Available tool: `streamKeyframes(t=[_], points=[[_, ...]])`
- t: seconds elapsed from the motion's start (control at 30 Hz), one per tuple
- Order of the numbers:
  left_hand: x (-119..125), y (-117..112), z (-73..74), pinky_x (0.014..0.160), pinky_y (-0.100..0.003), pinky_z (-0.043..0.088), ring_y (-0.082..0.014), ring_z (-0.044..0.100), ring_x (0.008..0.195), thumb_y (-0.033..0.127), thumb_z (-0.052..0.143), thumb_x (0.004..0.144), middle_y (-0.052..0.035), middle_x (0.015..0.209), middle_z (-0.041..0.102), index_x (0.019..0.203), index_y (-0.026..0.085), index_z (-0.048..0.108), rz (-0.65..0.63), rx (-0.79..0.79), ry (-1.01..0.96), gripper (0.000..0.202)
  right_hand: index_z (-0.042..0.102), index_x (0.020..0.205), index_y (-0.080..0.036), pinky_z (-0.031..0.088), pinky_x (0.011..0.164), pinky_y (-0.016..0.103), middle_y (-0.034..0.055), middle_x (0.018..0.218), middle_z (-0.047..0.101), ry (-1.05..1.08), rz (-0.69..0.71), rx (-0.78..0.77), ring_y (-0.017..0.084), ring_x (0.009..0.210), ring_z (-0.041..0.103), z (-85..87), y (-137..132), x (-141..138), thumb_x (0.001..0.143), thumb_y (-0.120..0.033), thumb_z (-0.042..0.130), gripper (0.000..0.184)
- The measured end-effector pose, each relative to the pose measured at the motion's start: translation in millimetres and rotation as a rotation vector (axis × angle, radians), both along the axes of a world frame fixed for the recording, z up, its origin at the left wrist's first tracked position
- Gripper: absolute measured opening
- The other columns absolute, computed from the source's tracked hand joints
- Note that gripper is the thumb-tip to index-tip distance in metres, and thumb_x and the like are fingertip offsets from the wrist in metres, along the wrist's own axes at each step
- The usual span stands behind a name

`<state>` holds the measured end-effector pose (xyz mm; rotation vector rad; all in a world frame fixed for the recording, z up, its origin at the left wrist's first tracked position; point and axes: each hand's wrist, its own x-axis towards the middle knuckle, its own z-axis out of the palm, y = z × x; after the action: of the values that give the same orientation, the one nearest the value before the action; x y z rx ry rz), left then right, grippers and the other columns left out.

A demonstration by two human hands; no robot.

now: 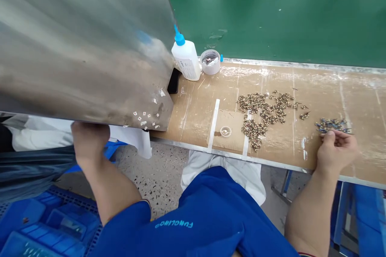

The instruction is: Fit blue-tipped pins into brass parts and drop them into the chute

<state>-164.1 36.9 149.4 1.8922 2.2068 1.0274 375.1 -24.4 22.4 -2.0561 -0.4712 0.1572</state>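
My left hand (89, 141) grips the lower edge of a big metal sheet (81, 44) that is tilted up at the left and blurred. My right hand (336, 150) rests on the cardboard-covered bench (196, 112), fingers curled in a pinch at a small heap of blue and brass parts (330, 125). What the fingertips hold is too small to name. A larger scatter of small brass parts (265, 114) lies in the middle of the bench.
A white glue bottle with a blue nozzle (186, 58) and a tape roll (210, 62) stand at the back. A green conveyor belt (286, 20) runs behind. Blue plastic crates (48, 221) sit on the floor at lower left.
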Motion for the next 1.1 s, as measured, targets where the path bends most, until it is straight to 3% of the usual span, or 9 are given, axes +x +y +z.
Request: streamKeyframes(t=[0.07, 0.13, 0.27, 0.37, 0.47, 0.6, 0.73, 0.93, 1.1], points=[[-10.1, -23.7, -5.0, 0.044, -0.013, 0.042, -0.0069, 0.052, 0.050, 0.004, 0.055, 0.083, 0.0106, 0.054, 0.054, 0.068, 0.016, 0.065, 0.098, -0.081, -0.038, 0.022, 0.052, 0.071, -0.023, 0.055, 0.079, 0.038, -0.0026, 0.062, 0.054, -0.012, 0.005, -0.011, 0.018, 0.062, 0.060, -0.8, 0.7, -0.1, 0.068, -0.010, 0.055, 0.013], [-15.8, -50.8, -8.1, 0.040, -0.014, 0.038, -0.0086, 0.048, 0.044, 0.005, 0.051, 0.074, 0.0110, 0.046, 0.052, 0.062, 0.021, 0.066, 0.100, -0.187, -0.148, 0.024, 0.052, 0.070, -0.023, 0.055, 0.080, 0.039, -0.0024, 0.061, 0.053, -0.014, -0.001, -0.015, 0.018, 0.061, 0.060, -0.5, 1.4, -0.8, 0.067, -0.010, 0.054, 0.013], [-8.6, -79.6, -13.1, 0.051, -0.019, 0.043, -0.0104, 0.053, 0.053, 0.022, 0.056, 0.080, 0.0054, 0.061, 0.063, 0.065, 0.023, 0.069, -0.215, -0.377, -0.326, 0.020, 0.052, 0.069, -0.022, 0.055, 0.079, 0.038, -0.0028, 0.061, 0.053, -0.029, -0.003, -0.008, 0.017, 0.060, 0.060, 0.3, 1.8, -2.2, 0.067, -0.009, 0.053, 0.013], [14.6, -69.0, -26.6, 0.054, -0.020, 0.046, -0.0118, 0.056, 0.061, 0.033, 0.058, 0.088, 0.0003, 0.073, 0.068, 0.078, 0.022, 0.071, -0.509, -0.587, -0.430, 0.020, 0.052, 0.070, -0.022, 0.055, 0.079, 0.038, -0.0032, 0.062, 0.053, -0.034, -0.007, 0.001, 0.016, 0.059, 0.057, 0.7, 2.3, -2.9, 0.067, -0.007, 0.053, 0.015], [45.4, -46.1, -50.3, 0.051, -0.018, 0.042, -0.0096, 0.049, 0.056, 0.038, 0.060, 0.091, 0.0000, 0.067, 0.061, 0.092, 0.018, 0.070, -0.668, -0.690, -0.542, 0.022, 0.051, 0.070, -0.022, 0.053, 0.077, 0.036, -0.0039, 0.062, 0.052, -0.042, -0.013, -0.013, 0.015, 0.058, 0.055, 2.1, 3.4, -4.5, 0.068, -0.003, 0.051, 0.019], [82.5, -18.6, -84.8, 0.047, -0.018, 0.039, -0.0080, 0.047, 0.050, 0.042, 0.067, 0.089, 0.0032, 0.061, 0.053, 0.087, 0.016, 0.065, -0.667, -0.680, -0.740, 0.026, 0.049, 0.070, -0.022, 0.050, 0.074, 0.032, -0.0035, 0.063, 0.052, -0.025, -0.016, -0.020, 0.015, 0.060, 0.056, 6.2, 4.0, -8.2, 0.072, -0.001, 0.051, 0.021], [107.8, -3.7, -108.1, 0.053, -0.021, 0.047, -0.0089, 0.054, 0.055, 0.041, 0.076, 0.081, -0.0023, 0.072, 0.065, 0.084, 0.013, 0.069, -0.677, -0.678, -0.862, 0.028, 0.048, 0.070, -0.022, 0.047, 0.072, 0.031, -0.0036, 0.064, 0.051, -0.018, -0.001, -0.035, 0.014, 0.061, 0.055, 8.8, 3.5, -9.7, 0.074, 0.002, 0.050, 0.024], [126.9, -5.5, -114.5, 0.072, -0.026, 0.055, -0.0145, 0.064, 0.079, 0.033, 0.077, 0.080, -0.0068, 0.087, 0.071, 0.087, 0.014, 0.075, -0.766, -0.602, -0.888, 0.021, 0.049, 0.071, -0.022, 0.045, 0.071, 0.029, -0.0032, 0.066, 0.051, -0.019, 0.025, -0.045, 0.014, 0.061, 0.055, 9.1, 3.0, -9.5, 0.077, 0.001, 0.051, 0.024], [136.2, -11.5, -118.9, 0.071, -0.026, 0.054, -0.0137, 0.063, 0.077, 0.035, 0.081, 0.080, -0.0049, 0.082, 0.068, 0.085, 0.017, 0.079, -0.805, -0.577, -0.951, 0.018, 0.047, 0.072, -0.023, 0.043, 0.071, 0.029, -0.0030, 0.068, 0.051, -0.015, 0.024, -0.086, 0.014, 0.062, 0.054, 10.3, 4.3, -9.3, 0.079, 0.001, 0.051, 0.025]])
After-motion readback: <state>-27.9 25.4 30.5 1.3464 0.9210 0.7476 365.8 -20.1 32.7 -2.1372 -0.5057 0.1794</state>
